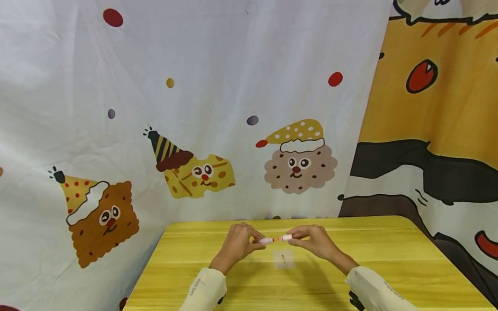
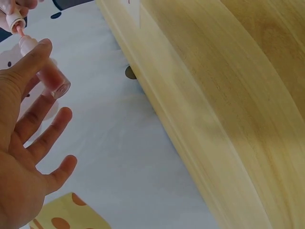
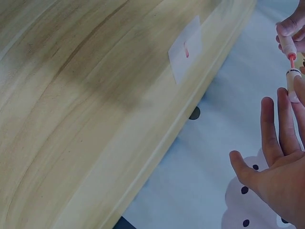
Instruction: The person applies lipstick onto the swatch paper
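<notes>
My left hand [image 1: 239,243] pinches a small clear lip gloss tube [image 2: 53,78] with pinkish contents between thumb and fingers. Its other fingers are spread out in the left wrist view. Opposite it, my right hand [image 1: 315,240] pinches the pale cap [image 1: 286,237] of the lip gloss. Between cap and tube shows a short stretch of the reddish applicator wand [image 3: 291,61], its tip hidden at the tube's mouth. Both hands are held above the table. Below them lies a small white square of paper [image 3: 185,50] bearing one short red smear [image 3: 186,49].
The yellow wood-grain table [image 1: 258,294] ends at a back edge just beyond my hands. Behind it hangs a white curtain [image 1: 209,81] printed with cartoon snacks, and an orange patterned one [image 1: 454,112] is at the right.
</notes>
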The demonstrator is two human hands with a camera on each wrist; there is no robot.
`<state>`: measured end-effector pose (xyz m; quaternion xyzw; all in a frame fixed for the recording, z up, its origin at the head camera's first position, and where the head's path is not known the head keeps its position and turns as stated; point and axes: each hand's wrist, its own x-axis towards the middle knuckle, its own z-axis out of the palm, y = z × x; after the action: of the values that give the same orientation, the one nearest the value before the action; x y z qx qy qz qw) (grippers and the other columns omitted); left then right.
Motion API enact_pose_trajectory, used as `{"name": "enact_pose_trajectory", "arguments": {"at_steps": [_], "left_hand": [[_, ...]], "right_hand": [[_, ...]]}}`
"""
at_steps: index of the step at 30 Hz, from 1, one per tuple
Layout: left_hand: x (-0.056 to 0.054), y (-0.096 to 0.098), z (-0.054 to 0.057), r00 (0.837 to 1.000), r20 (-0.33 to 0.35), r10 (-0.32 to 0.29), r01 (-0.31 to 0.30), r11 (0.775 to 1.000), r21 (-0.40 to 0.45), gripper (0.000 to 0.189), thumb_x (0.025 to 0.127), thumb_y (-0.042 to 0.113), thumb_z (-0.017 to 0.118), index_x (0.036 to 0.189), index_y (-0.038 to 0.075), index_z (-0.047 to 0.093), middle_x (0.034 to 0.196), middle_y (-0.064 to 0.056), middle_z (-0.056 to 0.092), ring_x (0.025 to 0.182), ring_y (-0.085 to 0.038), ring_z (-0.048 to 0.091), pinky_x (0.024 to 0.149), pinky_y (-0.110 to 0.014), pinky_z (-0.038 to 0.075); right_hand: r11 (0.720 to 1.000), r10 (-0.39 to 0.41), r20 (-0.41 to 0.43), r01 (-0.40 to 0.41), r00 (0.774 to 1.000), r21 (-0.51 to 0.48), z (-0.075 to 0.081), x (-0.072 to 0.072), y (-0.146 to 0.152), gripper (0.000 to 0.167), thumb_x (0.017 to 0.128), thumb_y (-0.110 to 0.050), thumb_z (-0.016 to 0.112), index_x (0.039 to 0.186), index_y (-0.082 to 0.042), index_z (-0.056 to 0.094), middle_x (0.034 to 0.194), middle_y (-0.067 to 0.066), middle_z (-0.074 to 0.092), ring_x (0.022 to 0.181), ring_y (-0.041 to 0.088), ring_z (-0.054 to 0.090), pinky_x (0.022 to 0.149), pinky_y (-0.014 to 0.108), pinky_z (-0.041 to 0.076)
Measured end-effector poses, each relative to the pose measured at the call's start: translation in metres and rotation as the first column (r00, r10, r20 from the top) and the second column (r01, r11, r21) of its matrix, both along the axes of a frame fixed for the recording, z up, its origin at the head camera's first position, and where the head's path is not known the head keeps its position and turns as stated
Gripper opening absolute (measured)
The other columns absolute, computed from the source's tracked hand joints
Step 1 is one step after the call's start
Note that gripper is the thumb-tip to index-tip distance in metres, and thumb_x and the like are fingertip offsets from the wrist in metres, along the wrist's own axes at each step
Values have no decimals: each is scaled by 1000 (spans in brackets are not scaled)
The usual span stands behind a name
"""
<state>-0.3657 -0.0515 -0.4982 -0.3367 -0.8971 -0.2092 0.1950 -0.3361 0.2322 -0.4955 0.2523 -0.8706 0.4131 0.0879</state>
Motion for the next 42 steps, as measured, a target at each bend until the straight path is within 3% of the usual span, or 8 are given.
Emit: {"name": "enact_pose_trajectory", "arguments": {"at_steps": [7,16,26,34,37,42], "left_hand": [[1,2,0,999,-40,-18,18,1000,0,24,81,43,88,96,25,86,82,13,75,76,-10,66,80,-35,54],[3,9,3,997,-61,-48,48,999,2,22,81,42,88,95,25,86,75,16,71,76,-16,67,83,-38,54],[6,11,3,999,-23,-31,31,1000,-2,20,82,41,87,94,25,86,77,14,72,81,-16,67,91,-45,52],[6,9,2,998,-45,-39,39,999,0,21,83,41,86,97,25,86,78,13,73,78,-15,66,87,-40,54],[6,9,2,998,-47,-39,39,999,1,22,83,42,86,97,25,86,79,13,74,78,-13,67,87,-38,54],[6,8,3,998,-39,-43,43,999,3,22,83,42,86,98,25,86,80,13,74,78,-13,67,82,-35,54]], "right_hand": [[1000,7,-3,-7,1000,-13,0,1,-4,25,94,-18,80,117,-7,79,103,3,79,92,18,75,75,26,60],[1000,22,-31,-23,999,-20,0,1,-12,23,94,-18,79,114,-8,80,101,5,79,90,17,75,74,30,61],[1000,8,-11,-8,1000,-21,-5,0,-14,23,93,-17,80,114,-7,79,100,5,80,89,16,76,71,25,60],[1000,-11,-72,12,997,17,-6,2,-16,16,99,-27,74,106,-15,81,95,-6,78,86,12,75,73,26,59],[999,-33,-69,35,997,29,-7,3,-16,22,99,-32,72,111,-16,80,96,-5,79,87,13,75,73,27,59],[1000,-31,-46,31,998,2,-7,5,-13,29,93,-28,81,119,-15,75,99,0,79,89,17,75,72,27,58]]}}
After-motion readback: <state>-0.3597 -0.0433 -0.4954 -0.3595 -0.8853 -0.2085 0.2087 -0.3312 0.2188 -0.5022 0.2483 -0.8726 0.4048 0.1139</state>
